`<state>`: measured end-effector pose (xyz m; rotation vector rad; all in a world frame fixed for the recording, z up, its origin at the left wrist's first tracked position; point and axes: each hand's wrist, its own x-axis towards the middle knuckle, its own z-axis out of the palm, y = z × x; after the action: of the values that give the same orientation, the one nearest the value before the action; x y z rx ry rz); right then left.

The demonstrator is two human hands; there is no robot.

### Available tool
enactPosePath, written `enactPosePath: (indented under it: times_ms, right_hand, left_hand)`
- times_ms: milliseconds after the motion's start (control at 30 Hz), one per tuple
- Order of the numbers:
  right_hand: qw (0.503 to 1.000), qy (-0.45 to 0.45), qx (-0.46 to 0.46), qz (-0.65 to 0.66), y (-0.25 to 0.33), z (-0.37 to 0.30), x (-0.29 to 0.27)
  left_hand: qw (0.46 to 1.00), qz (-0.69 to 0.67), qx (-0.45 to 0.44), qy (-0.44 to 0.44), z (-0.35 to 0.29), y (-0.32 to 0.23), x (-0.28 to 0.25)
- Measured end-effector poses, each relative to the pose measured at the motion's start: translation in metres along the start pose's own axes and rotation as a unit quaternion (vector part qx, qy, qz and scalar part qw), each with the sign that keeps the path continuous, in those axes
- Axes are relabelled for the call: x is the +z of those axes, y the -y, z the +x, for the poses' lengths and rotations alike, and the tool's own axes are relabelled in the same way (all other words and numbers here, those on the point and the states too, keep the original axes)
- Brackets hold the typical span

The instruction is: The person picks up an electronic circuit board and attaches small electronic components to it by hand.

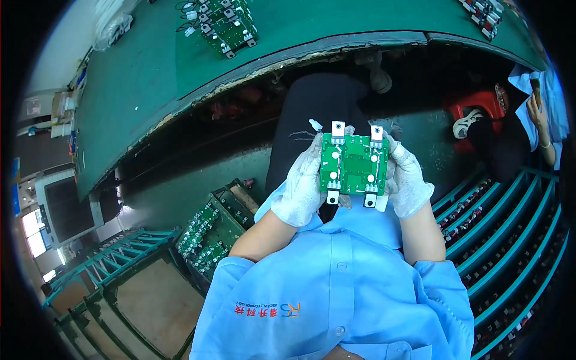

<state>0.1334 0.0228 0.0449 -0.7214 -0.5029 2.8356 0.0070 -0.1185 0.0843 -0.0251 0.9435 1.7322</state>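
Observation:
A green circuit board [358,165] is held up in front of my chest, its broad face turned toward me. Silvery metal tabs with holes stick out past its top and bottom edges, and white round blobs dot the surface. My left hand [302,187], in a white glove, grips the left edge. On the opposite edge, my gloved right hand [410,182] is closed in the same way. A small white connector [315,125] with thin dark wires hangs out beyond the upper left corner. Fingers behind the board are mostly hidden.
Beyond my lap runs a green-topped bench [138,102] bearing a cluster of boards [225,27] and another group [485,17]. A bin [231,225] of boards stands at lower left, a slatted rack [480,240] at right. A co-worker's hand [538,114] shows near a red stool [501,105].

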Motion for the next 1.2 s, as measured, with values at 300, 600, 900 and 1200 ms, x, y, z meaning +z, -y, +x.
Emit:
enactPosePath:
  times_ms: [300,600,900,1200]
  right_hand:
    - [0.997,-0.076,0.01,-0.009,-0.003,0.0,0.016]
    - [0.998,-0.05,0.031,0.014,0.001,0.003,0.013]
    - [0.998,-0.057,0.023,0.014,-0.006,0.002,0.004]
    - [0.998,-0.054,0.03,-0.002,-0.003,0.004,0.015]
  left_hand:
    - [1.0,-0.008,0.003,-0.003,0.002,0.006,-0.007]
    - [0.999,-0.012,0.028,-0.022,0.004,0.007,-0.004]
    - [0.999,0.02,-0.009,-0.025,0.003,0.005,-0.008]
    - [0.995,-0.083,-0.034,-0.051,0.007,0.003,-0.007]
